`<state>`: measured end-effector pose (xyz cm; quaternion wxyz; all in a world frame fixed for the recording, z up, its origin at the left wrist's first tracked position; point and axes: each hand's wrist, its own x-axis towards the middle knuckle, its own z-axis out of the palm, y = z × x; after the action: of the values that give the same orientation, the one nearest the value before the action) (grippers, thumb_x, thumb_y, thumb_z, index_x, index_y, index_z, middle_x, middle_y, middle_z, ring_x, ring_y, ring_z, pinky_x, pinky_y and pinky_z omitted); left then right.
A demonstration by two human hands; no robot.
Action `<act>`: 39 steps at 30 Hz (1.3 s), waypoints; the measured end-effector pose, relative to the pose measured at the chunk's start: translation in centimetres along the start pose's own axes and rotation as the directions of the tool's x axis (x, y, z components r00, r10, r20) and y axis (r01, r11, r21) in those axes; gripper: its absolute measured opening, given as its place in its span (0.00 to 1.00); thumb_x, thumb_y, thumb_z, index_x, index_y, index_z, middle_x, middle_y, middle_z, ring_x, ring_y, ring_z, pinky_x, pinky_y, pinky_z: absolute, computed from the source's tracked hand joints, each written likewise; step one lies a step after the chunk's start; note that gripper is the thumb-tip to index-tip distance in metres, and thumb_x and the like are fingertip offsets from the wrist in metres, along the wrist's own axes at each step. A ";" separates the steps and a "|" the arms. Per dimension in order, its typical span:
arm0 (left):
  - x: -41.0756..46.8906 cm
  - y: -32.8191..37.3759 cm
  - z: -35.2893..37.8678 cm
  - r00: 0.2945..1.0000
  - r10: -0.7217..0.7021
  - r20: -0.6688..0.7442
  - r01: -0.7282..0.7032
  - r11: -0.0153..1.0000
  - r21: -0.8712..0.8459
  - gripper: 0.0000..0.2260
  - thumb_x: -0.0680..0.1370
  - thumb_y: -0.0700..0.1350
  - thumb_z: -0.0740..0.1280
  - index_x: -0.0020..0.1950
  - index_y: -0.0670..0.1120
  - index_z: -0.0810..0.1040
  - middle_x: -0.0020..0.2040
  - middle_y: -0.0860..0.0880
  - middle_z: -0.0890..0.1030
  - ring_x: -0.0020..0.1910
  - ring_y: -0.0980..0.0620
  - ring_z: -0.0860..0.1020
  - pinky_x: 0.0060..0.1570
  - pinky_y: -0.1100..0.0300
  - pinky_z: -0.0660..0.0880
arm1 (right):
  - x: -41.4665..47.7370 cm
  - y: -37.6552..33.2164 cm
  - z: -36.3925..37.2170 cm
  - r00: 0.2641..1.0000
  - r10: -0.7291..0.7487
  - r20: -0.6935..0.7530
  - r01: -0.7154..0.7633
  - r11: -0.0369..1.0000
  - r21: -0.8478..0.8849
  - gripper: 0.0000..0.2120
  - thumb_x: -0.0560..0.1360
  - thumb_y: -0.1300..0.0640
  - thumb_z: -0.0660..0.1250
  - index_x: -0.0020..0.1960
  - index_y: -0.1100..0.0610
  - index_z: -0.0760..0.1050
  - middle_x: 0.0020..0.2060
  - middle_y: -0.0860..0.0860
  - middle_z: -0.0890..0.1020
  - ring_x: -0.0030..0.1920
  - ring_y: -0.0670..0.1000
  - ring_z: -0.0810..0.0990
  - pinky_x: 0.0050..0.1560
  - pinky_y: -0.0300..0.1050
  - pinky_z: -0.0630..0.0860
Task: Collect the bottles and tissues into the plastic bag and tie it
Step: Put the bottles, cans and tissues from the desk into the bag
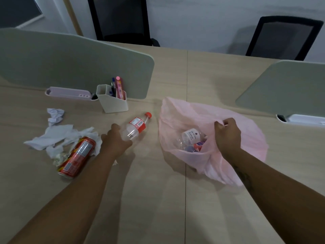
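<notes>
- Left hand (116, 140) grips a clear red-capped bottle (136, 126) lying mid-surface.
- Right hand (227, 133) pinches the pink plastic bag (246, 120) rim; bottles inside.
- Tissues (58, 136) and a red can (77, 156) lie toward the left edge.

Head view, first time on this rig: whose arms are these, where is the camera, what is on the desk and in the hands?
No machine here: a person's bare arms, filmed by one camera worn on the head, looking down. The left hand grips a clear bottle with a red cap. The right hand pinches the rim of the pink bag, holding it open; bottles lie inside. Tissues and a red can lie on the desk, left of the bottle. A pen holder stands behind.
</notes>
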<state>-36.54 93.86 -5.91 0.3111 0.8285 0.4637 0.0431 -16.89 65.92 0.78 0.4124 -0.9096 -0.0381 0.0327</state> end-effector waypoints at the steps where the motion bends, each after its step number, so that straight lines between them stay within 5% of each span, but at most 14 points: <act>1: -0.3 0.6 -0.4 0.999 0.039 0.025 -0.037 0.995 -0.096 0.29 0.65 0.52 0.75 0.61 0.49 0.67 0.56 0.45 0.77 0.57 0.42 0.74 0.53 0.50 0.74 | 0.2 0.0 -0.2 1.000 0.005 -0.012 -0.005 1.000 0.004 0.10 0.78 0.52 0.60 0.53 0.58 0.70 0.44 0.55 0.79 0.44 0.59 0.77 0.48 0.53 0.75; 6: -1.6 4.2 -0.2 0.963 0.204 0.176 -0.115 0.902 -0.417 0.18 0.72 0.43 0.75 0.59 0.50 0.74 0.53 0.53 0.78 0.45 0.58 0.77 0.38 0.60 0.75 | 0.6 0.9 -1.3 0.996 0.024 -0.090 -0.024 1.000 0.007 0.12 0.81 0.49 0.54 0.52 0.58 0.68 0.43 0.55 0.76 0.44 0.60 0.76 0.45 0.50 0.71; 14: -2.4 11.4 4.5 0.857 0.315 0.407 -0.092 0.872 -0.481 0.23 0.67 0.50 0.75 0.62 0.49 0.78 0.58 0.46 0.81 0.45 0.55 0.79 0.43 0.64 0.74 | 0.1 1.1 -3.6 0.986 -0.020 -0.166 0.020 1.000 -0.003 0.15 0.83 0.51 0.52 0.50 0.62 0.69 0.40 0.55 0.75 0.42 0.59 0.74 0.42 0.48 0.67; 20: -2.9 16.6 7.4 0.830 0.400 0.389 -0.141 0.824 -0.548 0.32 0.71 0.52 0.77 0.71 0.48 0.70 0.69 0.51 0.72 0.65 0.52 0.72 0.52 0.62 0.73 | -0.2 1.3 -4.2 0.989 -0.084 -0.119 0.077 0.995 -0.062 0.12 0.83 0.52 0.53 0.46 0.60 0.67 0.34 0.51 0.73 0.37 0.57 0.73 0.35 0.47 0.65; 23: -2.3 15.6 7.8 0.883 0.370 0.288 -0.190 0.844 -0.502 0.28 0.72 0.55 0.75 0.69 0.48 0.73 0.68 0.50 0.74 0.65 0.51 0.71 0.60 0.58 0.71 | -0.3 1.4 -3.7 0.992 -0.108 -0.067 0.101 0.989 -0.104 0.09 0.81 0.55 0.54 0.44 0.58 0.65 0.33 0.52 0.73 0.34 0.55 0.71 0.31 0.45 0.62; 27: -0.3 10.1 5.6 0.947 0.320 0.003 -0.315 0.933 -0.172 0.20 0.73 0.54 0.73 0.61 0.48 0.77 0.59 0.46 0.79 0.61 0.43 0.73 0.59 0.52 0.71 | -0.6 0.8 -1.7 0.987 -0.160 0.001 0.157 0.972 -0.174 0.07 0.82 0.55 0.55 0.51 0.57 0.68 0.39 0.53 0.77 0.37 0.55 0.75 0.37 0.46 0.69; 33: 0.2 -2.5 -1.0 0.971 0.099 -0.218 -0.017 0.936 0.351 0.35 0.72 0.56 0.71 0.75 0.48 0.63 0.76 0.41 0.60 0.72 0.34 0.59 0.68 0.40 0.59 | -1.8 1.6 1.8 0.966 -0.254 0.051 0.256 0.906 -0.336 0.13 0.82 0.53 0.57 0.65 0.54 0.65 0.40 0.53 0.78 0.35 0.54 0.78 0.36 0.46 0.76; 36: -0.6 -7.8 -3.3 0.972 -0.126 -0.196 0.194 0.905 0.378 0.40 0.74 0.62 0.67 0.79 0.52 0.52 0.80 0.41 0.47 0.76 0.32 0.49 0.71 0.35 0.49 | -1.8 2.1 2.7 0.957 -0.279 0.080 0.289 0.888 -0.358 0.12 0.83 0.53 0.56 0.64 0.54 0.65 0.40 0.55 0.79 0.36 0.55 0.77 0.38 0.47 0.75; 39: -1.6 -10.1 -4.4 0.929 -0.311 -0.202 0.361 0.885 0.294 0.38 0.75 0.62 0.66 0.78 0.49 0.53 0.77 0.39 0.58 0.74 0.32 0.55 0.69 0.34 0.54 | -2.0 2.1 3.7 0.960 -0.261 0.102 0.281 0.879 -0.386 0.09 0.82 0.52 0.54 0.60 0.53 0.66 0.41 0.56 0.78 0.38 0.59 0.77 0.41 0.52 0.76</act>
<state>-46.50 98.52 -7.61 0.1368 0.7698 0.6229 -0.0270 -19.11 67.08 -3.16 0.2191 -0.9588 -0.1805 -0.0123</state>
